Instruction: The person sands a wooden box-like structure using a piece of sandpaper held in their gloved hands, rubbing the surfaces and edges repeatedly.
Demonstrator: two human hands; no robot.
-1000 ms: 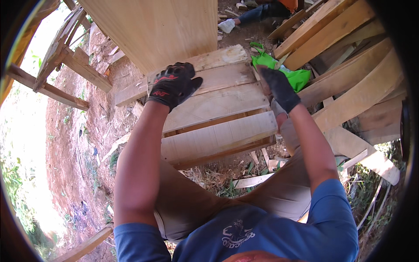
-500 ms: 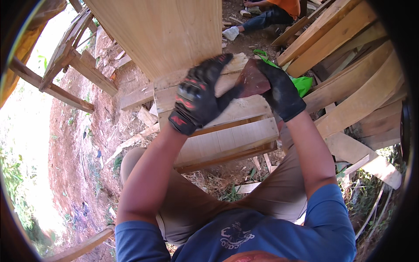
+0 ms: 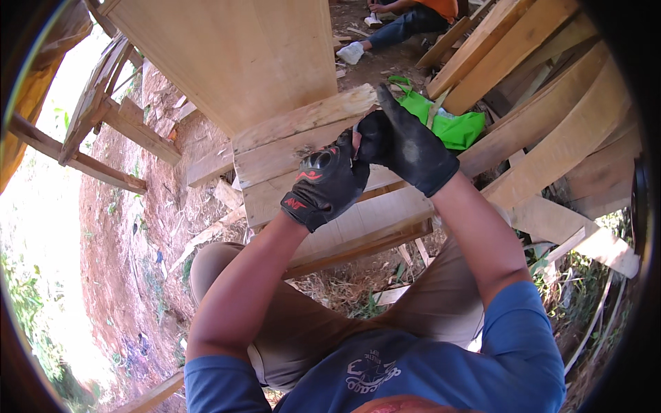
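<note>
My left hand (image 3: 330,177), in a black glove with red marks, is closed at the edge of a reddish-brown sheet, apparently sandpaper (image 3: 356,141). Only a sliver of the sheet shows between the gloves. Against it presses my right hand (image 3: 407,146), also gloved, its fingers curled round the sheet and its thumb pointing up. Both hands meet above a wooden bench-like piece (image 3: 275,160) made of planks, between my knees. On its far side a wide pale board (image 3: 241,62) reaches away from me.
A bright green bag (image 3: 458,129) lies right of the bench. Long timber planks (image 3: 509,55) lean and pile up along the right. Far off sits another person (image 3: 420,24) in an orange top. At left stands a rough wooden frame (image 3: 89,144) on reddish soil.
My left hand has come in to the right and met my right hand. The sheet, broadly visible before in my right hand, is now mostly covered by both gloves.
</note>
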